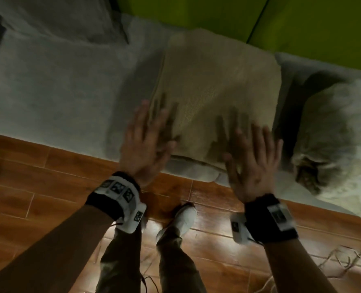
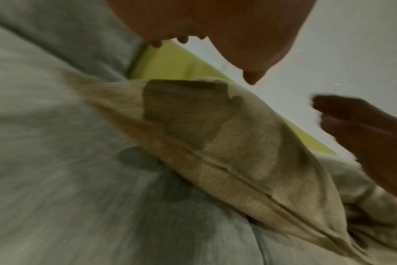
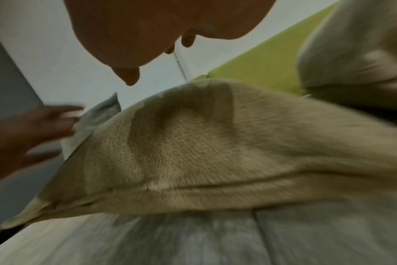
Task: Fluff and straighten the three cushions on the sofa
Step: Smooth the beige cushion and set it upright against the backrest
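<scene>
A tan knitted cushion (image 1: 215, 89) lies flat on the grey sofa seat (image 1: 54, 89), seen from its near seam in the wrist views (image 2: 233, 156) (image 3: 193, 147). My left hand (image 1: 147, 134) hovers flat above its near left corner with fingers spread. My right hand (image 1: 253, 159) hovers flat above its near right corner, fingers also spread. Both cast shadows on the cushion and hold nothing. A fluffy white cushion (image 1: 342, 149) lies to the right, and a grey cushion (image 1: 54, 15) leans at the back left.
The sofa back is lime green (image 1: 302, 22). A brown wood-look floor (image 1: 37, 187) runs along the sofa's front edge, where my legs and a white shoe (image 1: 184, 218) stand. Thin cords (image 1: 344, 256) trail on the floor at right.
</scene>
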Demonstrator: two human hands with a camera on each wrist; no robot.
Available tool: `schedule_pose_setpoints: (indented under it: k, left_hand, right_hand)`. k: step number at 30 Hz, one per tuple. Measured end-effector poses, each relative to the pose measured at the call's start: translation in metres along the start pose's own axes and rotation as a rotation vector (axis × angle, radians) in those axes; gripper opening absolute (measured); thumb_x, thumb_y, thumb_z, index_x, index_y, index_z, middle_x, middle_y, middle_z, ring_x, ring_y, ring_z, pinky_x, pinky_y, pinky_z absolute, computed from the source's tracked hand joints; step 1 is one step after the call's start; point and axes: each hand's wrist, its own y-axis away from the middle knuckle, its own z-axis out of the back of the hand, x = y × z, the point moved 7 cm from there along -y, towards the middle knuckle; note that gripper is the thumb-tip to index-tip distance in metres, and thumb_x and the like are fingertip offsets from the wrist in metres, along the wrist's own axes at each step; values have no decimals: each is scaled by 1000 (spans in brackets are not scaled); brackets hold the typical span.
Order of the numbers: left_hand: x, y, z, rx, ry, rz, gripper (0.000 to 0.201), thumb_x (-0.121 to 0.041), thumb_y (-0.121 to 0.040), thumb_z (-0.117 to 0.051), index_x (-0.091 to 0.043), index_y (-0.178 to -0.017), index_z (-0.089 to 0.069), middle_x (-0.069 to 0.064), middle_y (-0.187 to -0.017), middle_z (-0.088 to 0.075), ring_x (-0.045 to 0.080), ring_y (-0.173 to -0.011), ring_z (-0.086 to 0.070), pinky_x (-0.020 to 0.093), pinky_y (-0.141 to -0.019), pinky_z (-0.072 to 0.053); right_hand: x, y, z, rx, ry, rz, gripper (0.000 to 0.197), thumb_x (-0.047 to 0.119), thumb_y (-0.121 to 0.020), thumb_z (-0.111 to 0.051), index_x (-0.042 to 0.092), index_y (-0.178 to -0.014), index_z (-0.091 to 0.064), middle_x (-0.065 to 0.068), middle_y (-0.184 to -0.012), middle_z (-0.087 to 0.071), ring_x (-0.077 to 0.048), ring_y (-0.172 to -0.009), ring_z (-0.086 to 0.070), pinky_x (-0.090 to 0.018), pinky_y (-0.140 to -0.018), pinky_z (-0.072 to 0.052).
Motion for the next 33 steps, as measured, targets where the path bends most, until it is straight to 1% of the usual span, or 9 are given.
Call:
schedule_pose_setpoints:
  k: [2, 7, 11, 14, 16, 21, 24, 28, 33]
  left_hand:
    - [-29, -25, -20, 48, -173, -154, 86, -72, -90, -46, -35, -158, -10, 14, -167, 1, 42, -152, -4, 70, -114, -18]
    - [11, -53, -81, 358, -279, 43, 119, -96, -61, -44, -52, -149, 22, 0, -162, 30, 48, -148, 17, 76, -110, -15]
    - [34, -38, -97, 455, -331, 89, 135, -94, -52, -56, -52, -140, 38, -4, -149, 52, 48, -147, 21, 75, -110, -16]
    - [55, -26, -92, 494, -322, 229, 147, -85, -51, -69, -48, -136, 45, -1, -149, 52, 42, -149, 20, 72, -113, -16]
    - [65, -19, -85, 486, -235, 283, 148, -78, -54, -75, -49, -137, 44, 1, -158, 40, 38, -152, 13, 68, -116, -17]
    - [81, -2, -45, 290, 277, 367, 107, -48, -79, -77, -64, -145, 4, -6, -161, -21, 23, -139, -36, 49, -109, -38]
    - [113, 10, -20, 157, 238, 548, 56, -65, -93, -38, -40, -143, -43, 9, -139, -57, 29, -117, -58, 43, -101, -43]
    - [129, 14, -11, 237, 222, 646, 32, -49, -99, -49, -23, -106, -67, 13, -101, -72, 28, -80, -68, 34, -72, -52]
    - [112, 6, -7, 374, 204, 536, 9, -45, -97, -56, -40, -94, -62, -1, -78, -70, 19, -70, -68, 26, -61, -46]
  right_hand:
    - [8, -31, -20, 70, -5, -5, 72, 63, -99, -42, 41, -161, -11, 1, -171, -5, -33, -157, -5, -59, -123, 6]
    - [-25, -38, -79, 330, 132, -117, 119, 98, -68, -43, 45, -158, 13, 10, -168, 21, -26, -157, 13, -73, -116, 7]
    - [-65, -6, -98, 457, 171, -154, 143, 99, -50, -58, 46, -154, 25, 9, -161, 40, -33, -153, 24, -81, -111, 4]
    - [-103, 21, -93, 476, 144, -296, 149, 85, -52, -76, 46, -153, 28, 3, -165, 32, -42, -155, 9, -76, -114, -4]
    - [-129, 42, -87, 482, 51, -458, 148, 70, -58, -85, 44, -156, 23, -5, -172, 5, -41, -155, -10, -68, -119, -20]
    - [-146, 93, -70, 703, -383, -616, 113, 54, -57, -93, 33, -152, -36, 3, -139, -59, -20, -125, -56, -32, -98, -48]
    - [-142, 97, -42, 513, -636, -652, 70, 77, -68, -73, 48, -129, -56, 13, -113, -70, -6, -101, -67, -26, -81, -53]
    - [-161, 93, -35, 318, -652, -767, 5, 39, -96, -67, 38, -101, -68, 16, -89, -77, -4, -82, -73, -43, -83, -59]
    - [-169, 79, -38, 489, -410, -686, 6, 31, -96, -68, 35, -96, -63, 18, -77, -69, 5, -77, -62, -25, -67, -44]
